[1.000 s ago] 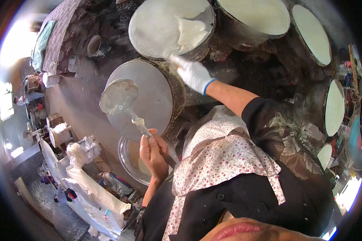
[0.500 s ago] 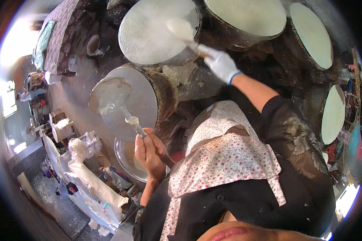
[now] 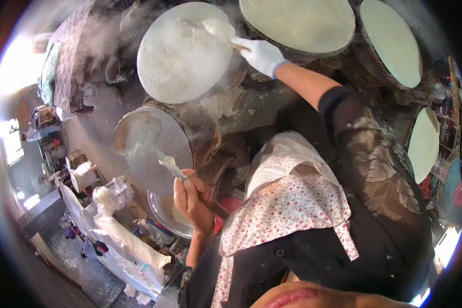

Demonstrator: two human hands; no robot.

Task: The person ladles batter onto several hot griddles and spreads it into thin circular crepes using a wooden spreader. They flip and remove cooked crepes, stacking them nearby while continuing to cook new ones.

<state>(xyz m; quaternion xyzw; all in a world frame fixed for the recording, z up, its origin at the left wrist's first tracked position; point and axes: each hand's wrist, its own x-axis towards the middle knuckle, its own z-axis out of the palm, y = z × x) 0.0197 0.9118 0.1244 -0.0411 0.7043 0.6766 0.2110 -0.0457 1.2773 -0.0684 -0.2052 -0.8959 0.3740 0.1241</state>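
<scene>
My left hand point(image 3: 192, 200) grips the handle of a wide shallow ladle point(image 3: 137, 132) smeared with pale batter. The ladle is over a bare grey round griddle point(image 3: 182, 154). Farther off, my right hand point(image 3: 262, 55), in a white glove, is closed on a long flat spreader point(image 3: 205, 26) with a wooden handle. It lies across the far part of a round griddle covered in pale batter point(image 3: 174, 66), with a wet white patch beside the blade. Steam partly veils that surface.
More round griddles with pale layers, one at the back point(image 3: 303, 23), one farther right point(image 3: 392, 41) and one at the right side point(image 3: 424, 146), curve around me. A metal basin point(image 3: 161, 208) stands below my left hand. A fan point(image 3: 451, 192) is at far right; a cloth-covered table point(image 3: 123, 231) is at left.
My right hand has moved left with the spreader, whose blade has turned and now points left. The ladle stays over the bare griddle. The view has shifted slightly.
</scene>
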